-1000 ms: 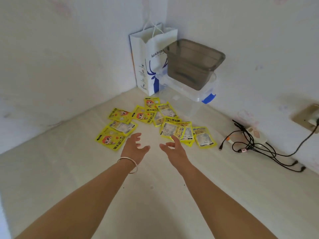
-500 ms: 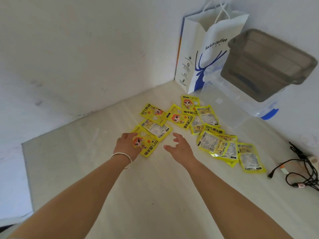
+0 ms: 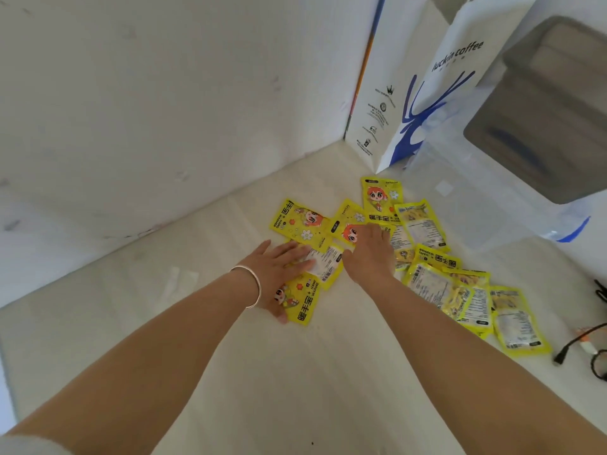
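Left hand [image 3: 277,274] flat on yellow packets [image 3: 303,305]; right hand [image 3: 371,254] touching neighbouring packet [image 3: 346,223].

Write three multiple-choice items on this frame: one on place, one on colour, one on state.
1. Where is the white paper bag?
A. upright by the wall
B. hanging from a hook
C. inside the grey bin

2. What is the main colour of the packets?
A. red
B. yellow
C. green

3. How is the left hand?
A. clenched in the air
B. gripping a cable
C. flat on packets, fingers straight

Answers: 1 A, the bag stands on its base with the wall right behind it. 2 B, every packet in the spread has a yellow ground. 3 C, its fingers lie straight across the packets nearest the person.
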### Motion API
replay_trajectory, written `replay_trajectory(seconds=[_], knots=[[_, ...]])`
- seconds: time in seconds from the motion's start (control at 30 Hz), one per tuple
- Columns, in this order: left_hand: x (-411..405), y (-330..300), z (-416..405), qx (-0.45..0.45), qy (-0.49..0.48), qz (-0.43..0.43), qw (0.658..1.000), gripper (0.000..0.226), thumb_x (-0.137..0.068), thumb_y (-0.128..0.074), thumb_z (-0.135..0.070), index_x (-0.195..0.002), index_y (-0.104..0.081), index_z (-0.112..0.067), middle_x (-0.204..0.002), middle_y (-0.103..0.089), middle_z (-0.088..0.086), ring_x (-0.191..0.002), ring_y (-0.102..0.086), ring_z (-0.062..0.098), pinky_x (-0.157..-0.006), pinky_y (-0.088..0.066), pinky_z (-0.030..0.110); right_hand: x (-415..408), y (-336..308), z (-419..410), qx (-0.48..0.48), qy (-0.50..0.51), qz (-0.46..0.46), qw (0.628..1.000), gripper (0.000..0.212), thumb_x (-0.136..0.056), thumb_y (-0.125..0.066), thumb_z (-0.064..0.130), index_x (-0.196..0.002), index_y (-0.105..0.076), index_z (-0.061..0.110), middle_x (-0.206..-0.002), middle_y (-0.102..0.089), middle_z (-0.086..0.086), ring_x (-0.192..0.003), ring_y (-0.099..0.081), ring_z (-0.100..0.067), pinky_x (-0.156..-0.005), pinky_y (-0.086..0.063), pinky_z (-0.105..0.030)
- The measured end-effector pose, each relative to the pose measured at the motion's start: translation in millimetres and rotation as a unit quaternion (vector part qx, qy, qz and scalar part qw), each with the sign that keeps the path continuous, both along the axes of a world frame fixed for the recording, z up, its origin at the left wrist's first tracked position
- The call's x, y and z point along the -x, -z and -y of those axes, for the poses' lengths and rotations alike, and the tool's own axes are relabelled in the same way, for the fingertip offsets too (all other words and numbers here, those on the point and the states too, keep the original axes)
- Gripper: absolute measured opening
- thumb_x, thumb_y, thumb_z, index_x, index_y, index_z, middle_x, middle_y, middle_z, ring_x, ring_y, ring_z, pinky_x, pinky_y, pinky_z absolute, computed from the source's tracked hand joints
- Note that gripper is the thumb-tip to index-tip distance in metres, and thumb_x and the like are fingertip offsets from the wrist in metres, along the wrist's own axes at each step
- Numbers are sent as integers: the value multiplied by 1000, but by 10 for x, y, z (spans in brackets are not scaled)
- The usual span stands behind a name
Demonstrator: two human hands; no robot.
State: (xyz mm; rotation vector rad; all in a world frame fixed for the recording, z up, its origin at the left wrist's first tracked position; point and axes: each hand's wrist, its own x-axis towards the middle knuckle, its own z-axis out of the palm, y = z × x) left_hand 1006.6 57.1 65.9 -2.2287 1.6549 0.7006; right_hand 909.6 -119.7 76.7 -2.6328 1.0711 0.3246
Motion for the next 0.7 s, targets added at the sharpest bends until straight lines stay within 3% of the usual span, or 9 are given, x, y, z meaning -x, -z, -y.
replay_trajectory(seconds=[0.1, 0.17, 0.27, 0.4, 0.47, 0.5, 0.57, 0.63, 0.7], knots=[[10, 42, 72, 40, -5, 17, 999, 120, -60, -64, -73, -149, 5, -32, -159, 6, -7, -147, 0, 21, -119, -10, 41, -62, 44, 118, 4, -6, -40, 999, 61, -92, -50, 26, -147, -25, 15, -156, -19, -12, -144, -19, -30, -112, -29, -40], [8, 39, 139, 64, -5, 34, 997, 122, -56, -66, -74, -150, -2, -28, -156, -8, -4, -143, -12, 23, -116, -17, 38, -110, 73, 156, 10, -3, -44, 999, 63, -92, -48, 27, -148, -21, 13, -155, -23, -14, -142, -24, -32, -110, -32, -41], [10, 29, 231, 92, -11, 45, 995, 116, -55, -67, -73, -147, -13, -27, -148, -22, -3, -136, -23, 24, -112, -23, 37, -158, 76, 162, 73, -40, -53, 995, 59, -92, -46, 17, -146, -23, 9, -141, -42, -14, -128, -42, -31, -98, -42, -38], [61, 58, 240, 120, -39, 42, 991, 97, -66, -58, -72, -146, -21, -31, -153, -20, -7, -142, -17, 22, -118, -14, 40, -109, 58, 197, 95, -80, -49, 991, 55, -91, -49, 10, -143, -33, 16, -137, -43, -10, -121, -48, -28, -89, -46, -36], [90, 79, 243, 140, -35, 36, 989, 86, -72, -56, -68, -143, -30, -28, -152, -27, -9, -142, -23, 19, -118, -16, 40, -69, 47, 219, 95, -79, -24, 992, 47, -91, -50, 11, -137, -43, 18, -134, -44, -7, -114, -53, -27, -83, -47, -35], [111, 77, 246, 164, -21, 41, 985, 79, -71, -60, -65, -137, -42, -26, -146, -40, -7, -137, -36, 18, -114, -25, 40, -51, 38, 227, 92, -75, -11, 993, 43, -91, -51, 12, -134, -48, 19, -132, -44, -6, -111, -54, -27, -80, -47, -35], [159, 111, 268, 207, 7, 82, 975, 61, -58, -75, -60, -107, -65, -24, -113, -67, -5, -107, -64, 16, -94, -48, 35, -31, -10, 222, 65, -55, 14, 996, 36, -94, -50, 16, -129, -54, 18, -130, -46, -6, -110, -55, -28, -75, -43, -34], [215, 163, 297, 229, 20, 125, 965, 47, -52, -79, -53, -86, -70, -23, -86, -71, -6, -80, -70, 15, -73, -55, 28, -31, -59, 201, 18, -14, 36, 999, 33, -98, -46, 27, -128, -55, 17, -130, -51, -6, -113, -55, -30, -74, -39, -33], [301, 193, 327, 248, 21, 145, 958, 30, -62, -68, -43, -81, -70, -20, -77, -69, -3, -70, -68, 17, -62, -52, 25, -52, -107, 178, -50, 52, 80, 994, 36, -98, -45, 33, -127, -56, 16, -125, -60, -8, -112, -57, -32, -79, -43, -36]])
